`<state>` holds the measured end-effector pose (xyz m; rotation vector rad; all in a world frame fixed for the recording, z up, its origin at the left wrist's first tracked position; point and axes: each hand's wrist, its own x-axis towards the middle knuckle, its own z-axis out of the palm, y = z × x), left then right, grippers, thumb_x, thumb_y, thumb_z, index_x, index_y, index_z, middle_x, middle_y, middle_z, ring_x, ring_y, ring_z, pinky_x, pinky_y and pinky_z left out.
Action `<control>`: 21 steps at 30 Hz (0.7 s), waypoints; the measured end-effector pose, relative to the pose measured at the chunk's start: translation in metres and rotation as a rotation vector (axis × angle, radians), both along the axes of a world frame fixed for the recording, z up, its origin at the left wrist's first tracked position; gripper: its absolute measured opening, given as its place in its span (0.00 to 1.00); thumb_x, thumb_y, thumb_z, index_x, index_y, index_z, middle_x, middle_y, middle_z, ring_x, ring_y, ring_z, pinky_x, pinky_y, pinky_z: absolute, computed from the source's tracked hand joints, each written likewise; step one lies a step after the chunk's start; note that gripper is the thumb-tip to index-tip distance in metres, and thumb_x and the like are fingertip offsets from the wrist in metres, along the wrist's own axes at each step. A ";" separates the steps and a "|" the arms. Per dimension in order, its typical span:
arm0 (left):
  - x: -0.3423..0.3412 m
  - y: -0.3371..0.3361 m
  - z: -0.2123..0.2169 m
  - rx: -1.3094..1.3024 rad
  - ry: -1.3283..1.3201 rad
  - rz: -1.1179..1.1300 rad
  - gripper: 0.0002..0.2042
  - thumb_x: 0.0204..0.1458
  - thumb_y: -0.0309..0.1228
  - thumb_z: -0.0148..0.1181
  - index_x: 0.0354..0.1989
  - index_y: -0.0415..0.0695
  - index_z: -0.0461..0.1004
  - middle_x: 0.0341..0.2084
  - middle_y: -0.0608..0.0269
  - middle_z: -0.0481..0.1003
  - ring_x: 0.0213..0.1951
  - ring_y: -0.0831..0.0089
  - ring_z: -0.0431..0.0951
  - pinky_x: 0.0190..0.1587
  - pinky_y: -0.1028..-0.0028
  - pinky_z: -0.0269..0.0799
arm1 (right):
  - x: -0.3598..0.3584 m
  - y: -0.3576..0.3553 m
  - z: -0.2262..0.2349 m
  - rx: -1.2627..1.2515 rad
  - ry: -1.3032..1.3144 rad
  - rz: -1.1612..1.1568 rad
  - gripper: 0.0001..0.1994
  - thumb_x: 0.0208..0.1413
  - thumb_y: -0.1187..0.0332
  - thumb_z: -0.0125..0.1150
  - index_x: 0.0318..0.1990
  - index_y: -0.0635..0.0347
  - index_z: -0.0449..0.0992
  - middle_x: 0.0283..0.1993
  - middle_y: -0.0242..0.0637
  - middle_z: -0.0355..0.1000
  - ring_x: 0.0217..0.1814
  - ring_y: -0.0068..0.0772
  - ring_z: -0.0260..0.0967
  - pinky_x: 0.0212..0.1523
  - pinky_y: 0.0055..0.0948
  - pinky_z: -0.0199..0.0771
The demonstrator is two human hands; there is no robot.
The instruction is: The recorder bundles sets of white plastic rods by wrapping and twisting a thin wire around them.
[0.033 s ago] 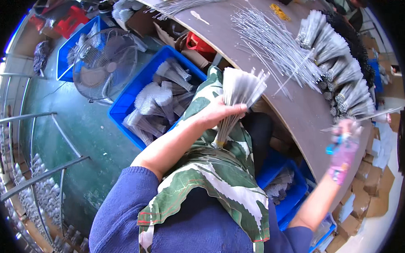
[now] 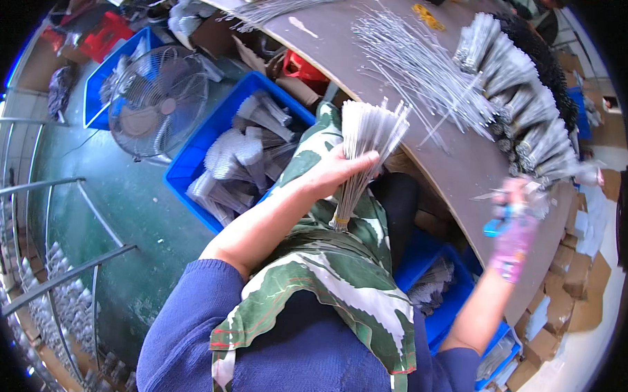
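Observation:
In my left hand [image 2: 339,170] is an upright bundle of thin wire-stemmed brushes [image 2: 373,127], with my fingers and thumb wrapped round its middle. Pale bristly ends fan out at the top, and the narrow lower end, banded in yellow, stands over my camouflage apron [image 2: 338,283]. My right hand [image 2: 516,199], blurred, has a pink-purple cover on the wrist and something blue by the fingers. It looks closed on a thin wire brush [image 2: 481,197] that sticks out to its left, over the table's right part. Tied bundles of brushes [image 2: 537,138] lie just beyond this hand.
Loose brushes [image 2: 422,68] are spread over the brown table [image 2: 460,180]. A blue bin [image 2: 189,209] on my left holds more bundles, and another blue bin [image 2: 455,308] stands below the table edge. A floor fan [image 2: 158,104] and a metal rack [image 2: 69,270] are farther left.
My right hand has moved left and slightly up over the table, the thin brush moving along with it. My left hand keeps its hold on the bundle; the whole view has shifted slightly.

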<state>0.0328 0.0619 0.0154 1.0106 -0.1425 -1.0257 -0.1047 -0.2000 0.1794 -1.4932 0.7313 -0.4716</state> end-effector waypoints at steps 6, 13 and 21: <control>-0.014 -0.017 0.003 -0.034 0.068 0.023 0.18 0.57 0.46 0.51 0.44 0.44 0.68 0.28 0.67 0.73 0.28 0.79 0.74 0.27 0.76 0.73 | 0.018 0.132 -0.077 0.134 0.085 0.153 0.01 0.56 0.74 0.54 0.35 0.59 0.70 0.26 0.30 0.70 0.24 0.19 0.70 0.17 0.16 0.66; -0.033 -0.018 -0.010 -0.009 0.013 0.080 0.19 0.59 0.43 0.49 0.52 0.42 0.65 0.35 0.70 0.73 0.37 0.82 0.71 0.40 0.78 0.68 | 0.008 0.140 -0.130 -0.357 0.118 0.231 0.04 0.50 0.74 0.61 0.33 0.61 0.74 0.23 0.31 0.71 0.25 0.18 0.68 0.28 0.22 0.68; -0.042 -0.015 -0.019 -0.031 0.154 0.065 0.23 0.58 0.45 0.50 0.56 0.42 0.62 0.41 0.66 0.70 0.41 0.80 0.69 0.45 0.75 0.67 | 0.000 0.154 -0.126 -0.573 0.503 0.427 0.08 0.47 0.72 0.62 0.35 0.63 0.74 0.25 0.42 0.73 0.26 0.36 0.72 0.30 0.31 0.70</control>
